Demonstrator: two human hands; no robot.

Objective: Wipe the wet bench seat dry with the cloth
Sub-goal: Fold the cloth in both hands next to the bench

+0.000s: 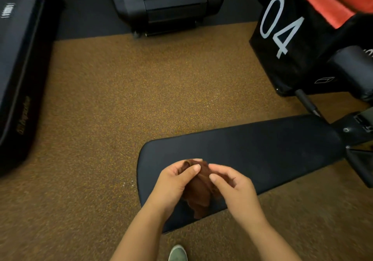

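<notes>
I hold the brown cloth (198,188) bunched up between both hands, above the near end of the black bench seat (252,151). My left hand (173,182) grips the cloth from its left side, the thumb laid across the top of the bundle and the fingers curled round behind it. My right hand (236,188) pinches the right side of the cloth, thumb and forefinger closing on a fold, the other fingers curled loosely under. The lower part of the cloth hangs down crumpled between my wrists; I cannot tell whether it touches the padding below or hangs just over it.

The worktop here is that long padded seat, rounded at its left end and running away to the right, where it meets a dark metal frame (355,127). I cannot make out any wet patch on the dark surface.

Under it lies speckled brown rubber floor (125,99). The toe of my green shoe (177,253) shows at the bottom edge, on the floor just before the seat. Beyond the floor stands the rear of a black treadmill (167,4), and another dark machine (18,68) along the left edge. At upper right a black box marked 04 (286,36) stands with a red pad (323,0) above it
</notes>
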